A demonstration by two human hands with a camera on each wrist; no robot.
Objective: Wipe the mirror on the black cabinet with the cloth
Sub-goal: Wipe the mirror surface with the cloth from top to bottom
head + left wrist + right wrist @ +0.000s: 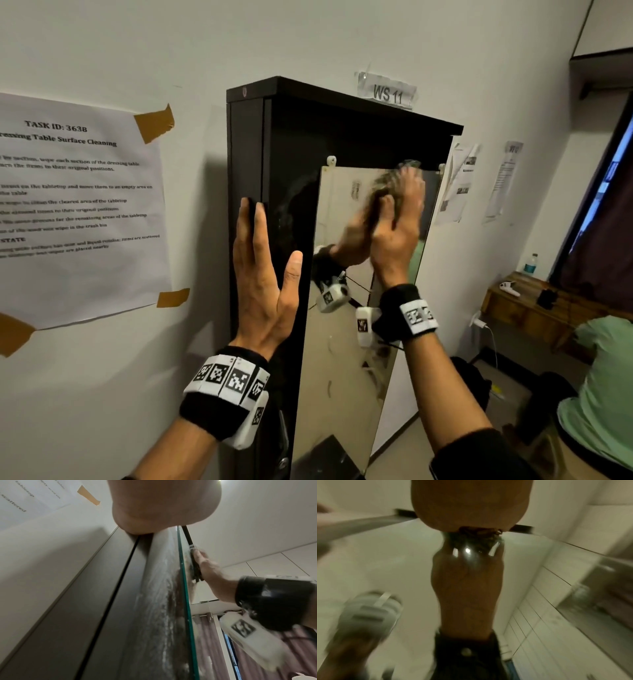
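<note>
Right hand (397, 222) presses the dark cloth (383, 192) flat, fingers straight, at the top edge of the mirror (346, 342). The mirror's long axis runs vertically, so unwiped glass lies below. Left hand (265, 274) rests open-palmed on the glossy black cabinet (291, 154).

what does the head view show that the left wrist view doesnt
Only the head view shows the left hand whole, flat with straight fingers on the front left edge of the black cabinet, the mirror face on with its reflections, the WS 11 label, and the wooden shelf with a bottle.

Only the left wrist view shows the mirror's green glass edge side on and streaky smears on the black front beside it.

Both show the right hand pressing the dark cloth high on the mirror, and the taped paper sheet.
</note>
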